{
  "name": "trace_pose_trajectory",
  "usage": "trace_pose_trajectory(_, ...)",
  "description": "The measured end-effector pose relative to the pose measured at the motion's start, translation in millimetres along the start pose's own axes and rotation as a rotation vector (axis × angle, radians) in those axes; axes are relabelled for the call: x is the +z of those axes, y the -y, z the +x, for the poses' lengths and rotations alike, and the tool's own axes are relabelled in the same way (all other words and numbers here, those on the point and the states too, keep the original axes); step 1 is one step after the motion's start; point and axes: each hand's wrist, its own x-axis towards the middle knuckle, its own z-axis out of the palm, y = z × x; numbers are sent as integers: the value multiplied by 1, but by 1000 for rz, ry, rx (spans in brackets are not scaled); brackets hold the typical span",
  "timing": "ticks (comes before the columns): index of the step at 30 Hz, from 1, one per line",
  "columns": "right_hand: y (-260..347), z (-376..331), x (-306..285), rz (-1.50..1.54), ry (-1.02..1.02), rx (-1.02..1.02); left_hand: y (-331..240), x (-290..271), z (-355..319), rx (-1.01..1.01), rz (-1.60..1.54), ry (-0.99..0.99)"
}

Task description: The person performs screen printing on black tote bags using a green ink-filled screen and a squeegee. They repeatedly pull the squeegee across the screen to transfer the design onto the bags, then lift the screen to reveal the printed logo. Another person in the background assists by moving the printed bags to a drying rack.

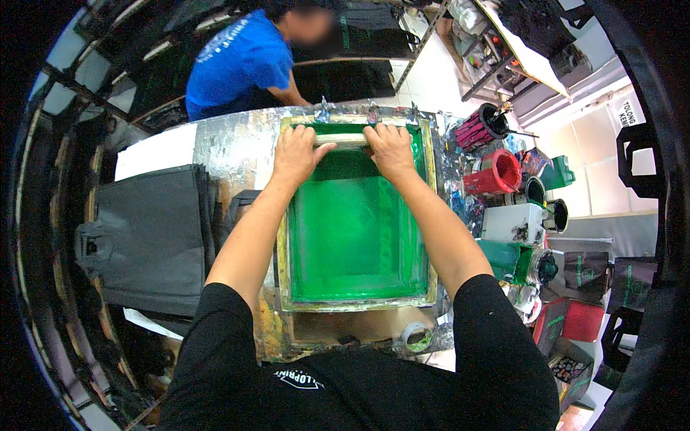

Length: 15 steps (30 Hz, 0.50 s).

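To the right of the bench [237, 144], a crowd of pots and cans: a red tub [496, 172] with a white label, a white can [514, 223] lying on its side, a green can [514, 260] below it, and a pink-striped roll [480, 128] higher up. Lower right, red and black boxes [575, 320] with green marks. Far right on the wall, a white sign [631, 111] with dark letters. Left hand [298, 154] curled shut over the pale squeegee bar [343, 138], fingers on top, thumb reaching along the bar. Right hand [392, 149] wrapped the same way round the other end, just beside the left. Squeegee bar sitting across the far end of the green screen [352, 223], touching it. Screen set in a pale wooden frame [359, 303], flat on the bench, right in the middle of the view. Near end of the green screen bare and open, with room between the two forearms. Stack of dark grey bags [151, 237] on the left, close to the frame but apart. Roll of tape [417, 335] near the frame's near right corner. Across the bench, a person in a blue shirt [237, 61].
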Motion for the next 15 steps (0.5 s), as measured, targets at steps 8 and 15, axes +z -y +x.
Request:
trace_pose_trajectory(8,22,-53,-16,-42,-16,-21,-15,6,-57,73,2,-134)
trace_pose_trajectory(15,61,-132,-62,0,19,-15,-52,-20,-143,87,20,-114)
